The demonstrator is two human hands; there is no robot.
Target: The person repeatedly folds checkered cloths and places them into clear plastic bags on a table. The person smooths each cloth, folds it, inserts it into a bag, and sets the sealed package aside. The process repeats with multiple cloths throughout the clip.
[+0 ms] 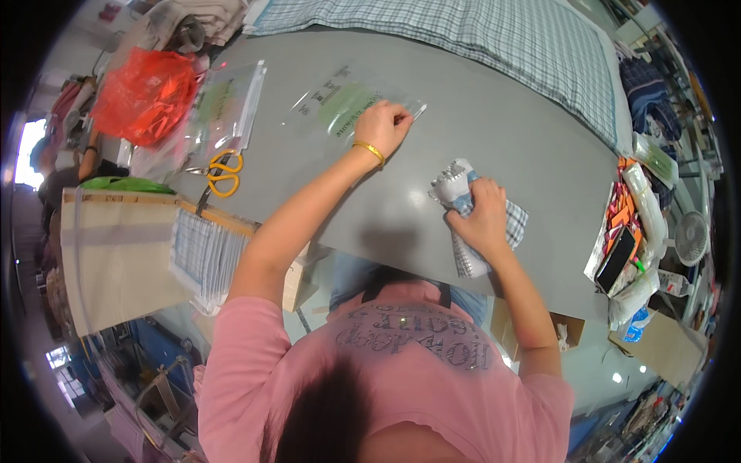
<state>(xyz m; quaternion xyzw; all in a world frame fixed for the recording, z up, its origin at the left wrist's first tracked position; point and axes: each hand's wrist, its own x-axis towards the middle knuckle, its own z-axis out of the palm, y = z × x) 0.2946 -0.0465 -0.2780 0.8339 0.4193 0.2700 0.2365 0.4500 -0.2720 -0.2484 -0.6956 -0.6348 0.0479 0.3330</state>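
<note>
My left hand [382, 128], with a gold bracelet at the wrist, is closed at the zip edge of a clear plastic bag [347, 107]. The bag lies flat on the grey table [359, 202] and bears green print and writing. Its fingertips are partly hidden. Nearer the table's front edge, my right hand [483, 217] grips a folded checked cloth [515, 223] in white, grey and blue. The thumb presses on the cloth's near side, and a crumpled-looking end sticks out beyond the fingers.
Yellow-handled scissors [224, 173] lie at left near more zip bags [223, 110] and a red plastic bag [147, 95]. A stack of checked cloth [463, 40] spans the far side. Folded cloths [208, 254] fill a left-hand box. A phone [615, 259] lies at right.
</note>
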